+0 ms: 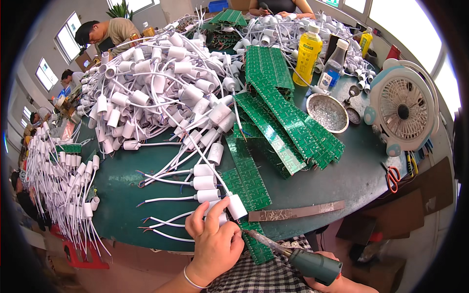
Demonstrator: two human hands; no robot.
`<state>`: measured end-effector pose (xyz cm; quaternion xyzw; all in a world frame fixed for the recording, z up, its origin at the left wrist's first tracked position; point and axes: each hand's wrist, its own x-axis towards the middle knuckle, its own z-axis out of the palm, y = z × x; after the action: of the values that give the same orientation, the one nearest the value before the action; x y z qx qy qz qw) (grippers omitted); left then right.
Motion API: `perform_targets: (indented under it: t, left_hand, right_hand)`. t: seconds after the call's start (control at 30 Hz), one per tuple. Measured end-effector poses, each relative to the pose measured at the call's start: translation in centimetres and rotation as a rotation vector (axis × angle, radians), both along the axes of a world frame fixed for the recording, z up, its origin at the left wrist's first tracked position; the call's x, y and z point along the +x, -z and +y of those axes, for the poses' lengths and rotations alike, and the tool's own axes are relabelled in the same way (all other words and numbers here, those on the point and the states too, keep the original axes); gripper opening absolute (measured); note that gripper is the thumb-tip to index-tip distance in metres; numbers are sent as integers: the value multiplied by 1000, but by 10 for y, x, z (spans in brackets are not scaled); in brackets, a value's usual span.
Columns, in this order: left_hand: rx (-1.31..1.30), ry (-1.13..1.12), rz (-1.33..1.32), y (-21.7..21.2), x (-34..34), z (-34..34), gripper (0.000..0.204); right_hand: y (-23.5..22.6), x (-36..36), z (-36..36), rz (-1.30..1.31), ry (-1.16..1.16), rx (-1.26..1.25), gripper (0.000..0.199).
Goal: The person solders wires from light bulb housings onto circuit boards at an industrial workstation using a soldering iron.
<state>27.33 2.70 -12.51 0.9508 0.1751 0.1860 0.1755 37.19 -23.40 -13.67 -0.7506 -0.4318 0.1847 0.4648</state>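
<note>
Here, white socket (236,206) above left grip (215,244)

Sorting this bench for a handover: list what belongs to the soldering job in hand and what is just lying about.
In the job:
- left hand on a white socket with cord
- right hand holding the soldering iron
- green circuit board strip
- pile of white sockets
- metal dish

Lying about:
- yellow drink bottle
- clear bottle
- small fan
- red scissors

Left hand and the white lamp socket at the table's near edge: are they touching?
Touching. The head view shows the left hand with fingers curled against the white lamp socket and its cable, no gap between them.
</note>
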Motion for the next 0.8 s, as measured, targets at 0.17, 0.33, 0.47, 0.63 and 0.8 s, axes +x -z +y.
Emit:
perform_targets:
  t: [0.17,0.33,0.47,0.63,0.8]
  left_hand:
    - [11,-5,9,0,1,-1,10]
    - [15,-7,0,1,1,-1,10]
    - [23,-11,-4,3,1,-1,10]
    - [22,-3,-11,3,1,0,10]
    - [7,-3,0,2,1,-1,10]
  right_hand:
    - [12,-7,-3,149,87,104,35]
    - [14,-3,-14,23,66,38,36]
    - [4,-3,-10,16,91,6,36]
    - [4,-7,-8,37,138,10,37]
    - [7,-7,-8,3,142,29,37]
